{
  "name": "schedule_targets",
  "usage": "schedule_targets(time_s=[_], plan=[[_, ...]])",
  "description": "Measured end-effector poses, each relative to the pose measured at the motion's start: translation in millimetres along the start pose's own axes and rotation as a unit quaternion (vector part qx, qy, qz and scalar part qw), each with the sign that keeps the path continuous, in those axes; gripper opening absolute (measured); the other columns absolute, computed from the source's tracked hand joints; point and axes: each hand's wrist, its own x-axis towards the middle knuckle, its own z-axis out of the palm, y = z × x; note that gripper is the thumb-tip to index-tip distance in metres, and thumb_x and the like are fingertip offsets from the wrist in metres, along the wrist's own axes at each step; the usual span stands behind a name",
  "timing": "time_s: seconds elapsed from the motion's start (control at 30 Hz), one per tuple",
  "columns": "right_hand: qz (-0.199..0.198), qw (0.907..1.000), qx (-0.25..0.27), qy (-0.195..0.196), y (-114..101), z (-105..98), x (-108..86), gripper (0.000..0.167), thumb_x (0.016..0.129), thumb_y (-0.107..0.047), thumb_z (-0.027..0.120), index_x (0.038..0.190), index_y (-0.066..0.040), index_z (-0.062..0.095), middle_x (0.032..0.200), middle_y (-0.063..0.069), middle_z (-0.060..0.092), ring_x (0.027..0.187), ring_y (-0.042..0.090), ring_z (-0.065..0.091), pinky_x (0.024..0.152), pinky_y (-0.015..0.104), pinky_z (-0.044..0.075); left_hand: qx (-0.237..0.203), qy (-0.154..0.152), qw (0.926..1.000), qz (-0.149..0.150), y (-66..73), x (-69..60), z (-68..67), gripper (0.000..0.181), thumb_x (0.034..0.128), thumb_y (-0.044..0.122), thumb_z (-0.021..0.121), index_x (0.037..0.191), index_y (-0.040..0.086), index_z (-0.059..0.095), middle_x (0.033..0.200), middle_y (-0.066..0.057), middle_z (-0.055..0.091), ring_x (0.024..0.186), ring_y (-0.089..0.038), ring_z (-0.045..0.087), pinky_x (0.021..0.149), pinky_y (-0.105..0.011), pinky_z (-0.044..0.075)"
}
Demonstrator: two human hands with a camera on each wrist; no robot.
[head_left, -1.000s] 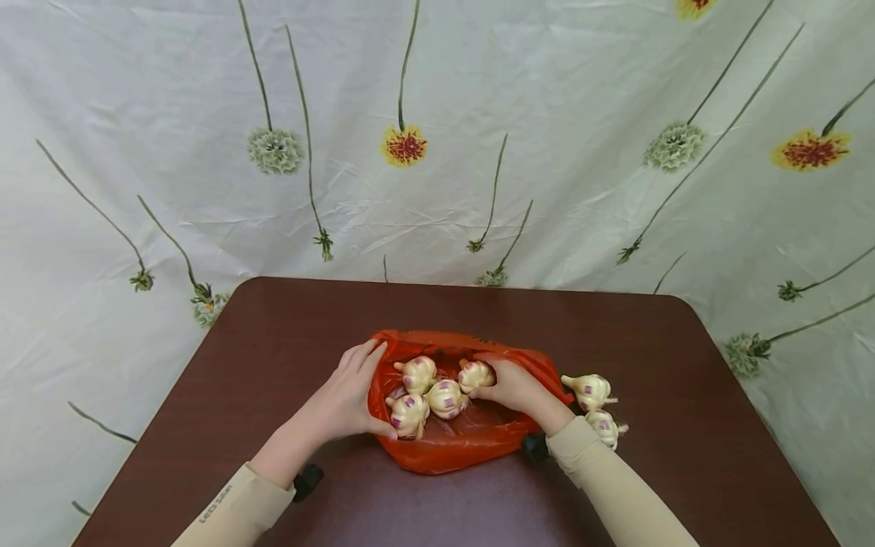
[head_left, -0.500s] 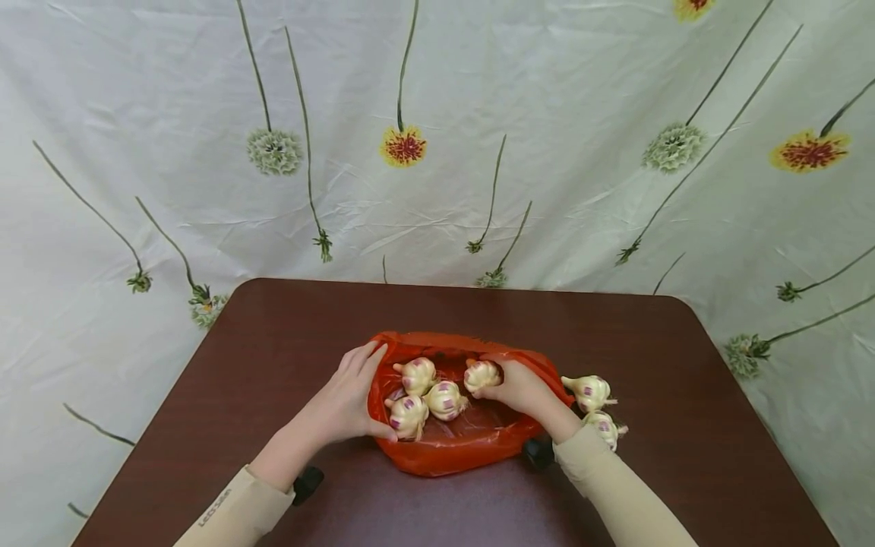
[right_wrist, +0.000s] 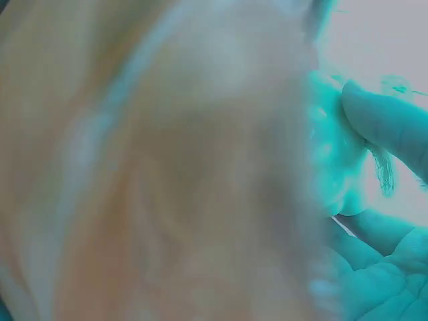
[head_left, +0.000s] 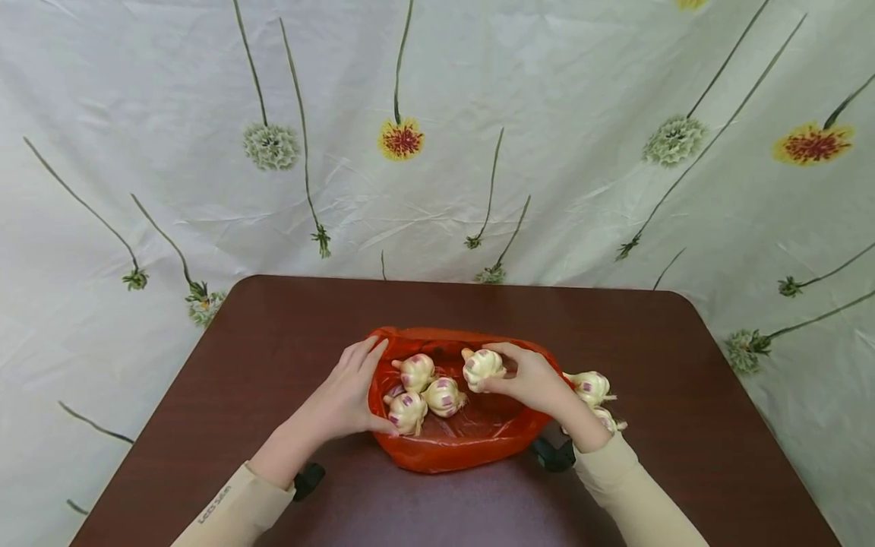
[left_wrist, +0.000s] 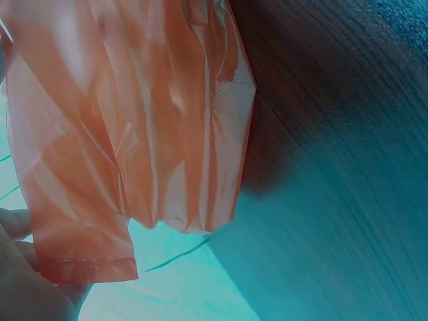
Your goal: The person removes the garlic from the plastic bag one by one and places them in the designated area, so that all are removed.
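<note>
A red plastic bag [head_left: 451, 456] lies on the table with its mouth spread. Inside it on the left are three garlic bulbs; one is the front garlic bulb [head_left: 407, 412]. My left hand [head_left: 349, 391] grips the bag's left rim, thumb at the front and fingers at the back. In the left wrist view the bag's side [left_wrist: 140, 120] hangs before the fingers. Between thumb and fingers my right hand [head_left: 536, 380] holds another garlic bulb [head_left: 482, 368] over the bag's right half. The right wrist view shows this bulb partly behind blurred plastic.
Two more garlic bulbs lie on the table right of the bag, such as the rear bulb [head_left: 592, 387], partly behind the right forearm. The dark brown table [head_left: 307, 319] ends at a flower-patterned white cloth [head_left: 437, 190] behind.
My right hand has lifted the garlic bulb from among the others, upward and slightly right. The left hand stays at the bag's rim.
</note>
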Motion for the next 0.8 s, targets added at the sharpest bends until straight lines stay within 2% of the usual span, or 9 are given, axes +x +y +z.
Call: schedule_targets(time_s=[0.1,0.3,0.47,0.7,0.8], plan=[[-0.006,0.9992,0.04,-0.002,-5,-7,-7.1,0.06,0.082,-0.031,0.081,0.135,-0.012,0.059,0.134,0.011,0.061,0.113,0.026,0.065,0.091,0.039,0.056,-0.003,-0.004,1.0,-0.004,1.1,-0.2,-0.6,0.123,0.0556,0.046,0.094,0.148,-0.006,0.032,0.151,-0.028,0.034,0.135,-0.044,0.033,0.105,-0.058,0.042],[-0.028,0.994,0.106,-0.004,-8,-21,-18.7,0.063,0.084,-0.025,0.08,0.139,-0.009,0.054,0.136,0.015,0.059,0.118,0.03,0.063,0.095,0.042,0.054,-0.007,-0.007,0.9999,-0.009,2.0,-0.7,-0.4,0.123,0.056,0.046,0.094,0.148,-0.006,0.032,0.152,-0.028,0.032,0.136,-0.045,0.032,0.105,-0.059,0.042],[-0.031,0.9926,0.115,0.019,-8,-36,-28.5,0.063,0.085,-0.025,0.079,0.14,-0.008,0.053,0.137,0.016,0.057,0.118,0.033,0.063,0.095,0.041,0.054,-0.003,-0.006,0.9999,-0.008,1.7,-0.5,1.0,0.123,0.0554,0.045,0.094,0.148,-0.007,0.031,0.152,-0.029,0.032,0.136,-0.045,0.032,0.106,-0.059,0.042],[-0.012,0.9916,0.109,0.068,4,-61,-42.2,0.061,0.087,-0.024,0.076,0.142,-0.014,0.051,0.137,0.014,0.057,0.115,0.032,0.063,0.082,0.023,0.055,0.002,-0.002,1.0,0.0,1.8,0.8,1.7,0.124,0.0543,0.044,0.095,0.147,-0.007,0.032,0.151,-0.03,0.033,0.135,-0.046,0.032,0.106,-0.058,0.041],[-0.002,0.9915,0.092,0.091,11,-73,-48.4,0.061,0.089,-0.027,0.075,0.143,-0.015,0.05,0.137,0.014,0.057,0.113,0.031,0.063,0.078,0.021,0.054,0.001,-0.005,1.0,-0.001,2.0,1.3,1.6,0.124,0.0547,0.045,0.095,0.148,-0.007,0.031,0.151,-0.03,0.032,0.135,-0.046,0.032,0.106,-0.058,0.041]])
